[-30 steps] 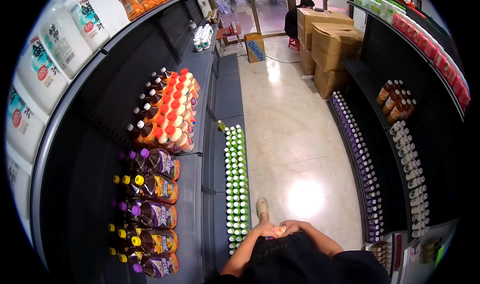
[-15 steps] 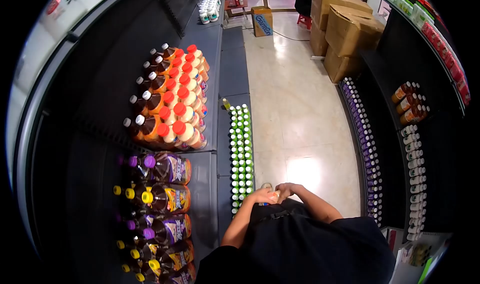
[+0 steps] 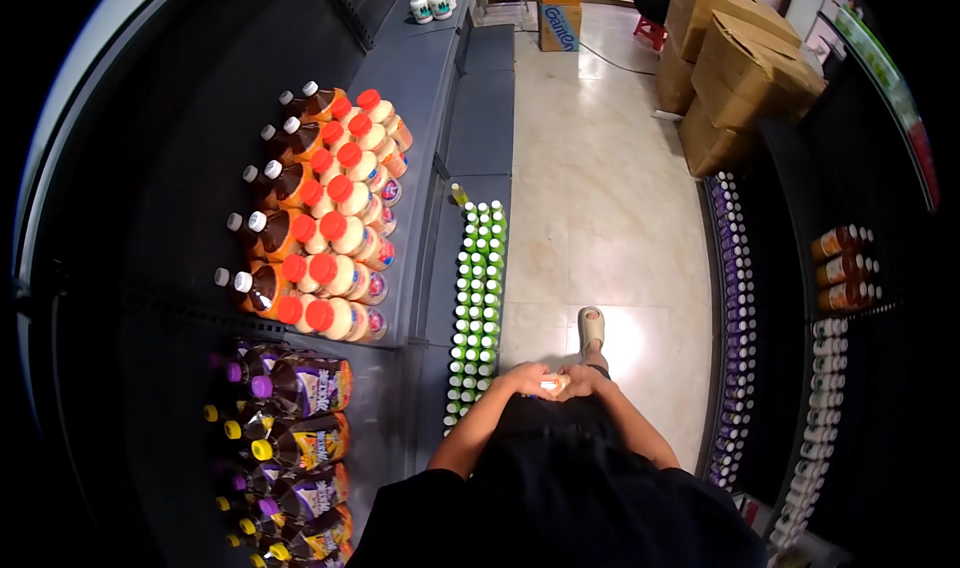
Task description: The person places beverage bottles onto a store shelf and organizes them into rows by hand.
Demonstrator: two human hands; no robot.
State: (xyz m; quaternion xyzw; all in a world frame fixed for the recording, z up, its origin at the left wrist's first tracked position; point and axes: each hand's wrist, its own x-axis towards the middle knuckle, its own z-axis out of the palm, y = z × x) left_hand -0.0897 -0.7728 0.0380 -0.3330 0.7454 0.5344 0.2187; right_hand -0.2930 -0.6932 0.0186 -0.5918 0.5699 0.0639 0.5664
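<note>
Nearest you, your 2 hands meet in front of your waist, and the small item (image 3: 549,383), pale with some orange, sits between them. Your left hand (image 3: 524,379) closes around its left end; the fingers of your right hand (image 3: 581,381) curl in against the other. Its exact shape is too small to tell. It looks light, and probably gives a little under a hard squeeze, so you do best with a gentle pinch on both ends; whether it is slippery or fragile, you cannot tell from here. Just beyond your hands, your sandal (image 3: 591,326) rests on the floor (image 3: 620,238). To your left, green bottles (image 3: 489,328) line the low shelf (image 3: 480,108); farther off, cardboard boxes (image 3: 750,73) stand stacked on the right.
</note>
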